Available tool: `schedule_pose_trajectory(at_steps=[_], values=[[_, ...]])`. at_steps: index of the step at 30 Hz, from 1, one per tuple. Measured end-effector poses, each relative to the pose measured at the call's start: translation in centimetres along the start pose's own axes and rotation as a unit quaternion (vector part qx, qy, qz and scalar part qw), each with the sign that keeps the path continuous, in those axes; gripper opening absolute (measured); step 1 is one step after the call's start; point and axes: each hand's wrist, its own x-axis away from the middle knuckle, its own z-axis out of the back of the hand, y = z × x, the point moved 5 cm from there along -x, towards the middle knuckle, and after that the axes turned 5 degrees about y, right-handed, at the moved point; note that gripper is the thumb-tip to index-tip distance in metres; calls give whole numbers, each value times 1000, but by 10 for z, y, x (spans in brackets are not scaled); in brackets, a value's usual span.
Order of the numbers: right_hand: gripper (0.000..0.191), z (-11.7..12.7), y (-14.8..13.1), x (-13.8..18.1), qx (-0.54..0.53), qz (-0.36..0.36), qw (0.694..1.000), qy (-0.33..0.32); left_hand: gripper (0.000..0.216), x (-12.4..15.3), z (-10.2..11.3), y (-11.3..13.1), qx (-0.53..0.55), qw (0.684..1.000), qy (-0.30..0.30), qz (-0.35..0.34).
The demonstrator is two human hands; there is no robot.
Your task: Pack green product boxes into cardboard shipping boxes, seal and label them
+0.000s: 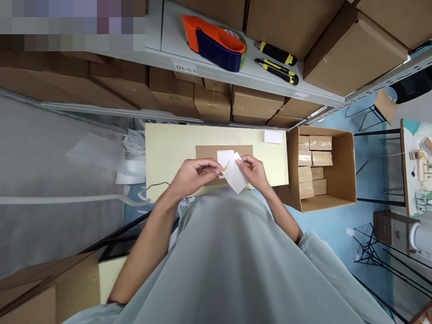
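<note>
My left hand (195,176) is closed in a pinch at the left edge of a white paper sheet (235,174), where a small yellow strip shows by the fingertips. Thumb and fingers of my right hand (254,171) grip the same sheet at its upper right. The sheet is tilted and slightly bent, one corner pointing toward my body. Below it, a white card (224,156) lies on a flat brown cardboard piece (206,151) on the pale yellow table (168,148). The held sheet covers part of that card.
A white stack (273,137) lies at the table's back right. Beside the table stands an open carton (347,171) holding several small brown boxes (320,143). The shelf above carries an orange and blue tape dispenser (216,44), two utility knives (277,71) and cartons. Crumpled paper (135,143) lies left.
</note>
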Motion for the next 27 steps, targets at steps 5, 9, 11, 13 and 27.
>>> schedule_pose_trajectory(at_steps=[5,9,11,13,27], values=[[41,-3,-3,-4,71,82,993,53,32,-2,-14,-1,25,1000,14,-1],[25,-8,-16,6,84,135,987,29,34,-3,-23,-12,36,998,53,15],[26,-8,-20,11,74,135,988,17,33,-3,-27,-19,32,997,66,20],[27,-8,-22,15,78,120,990,23,34,-2,-30,-24,25,997,74,22],[26,-29,-10,11,58,42,997,17,24,9,-12,-48,69,986,140,59]])
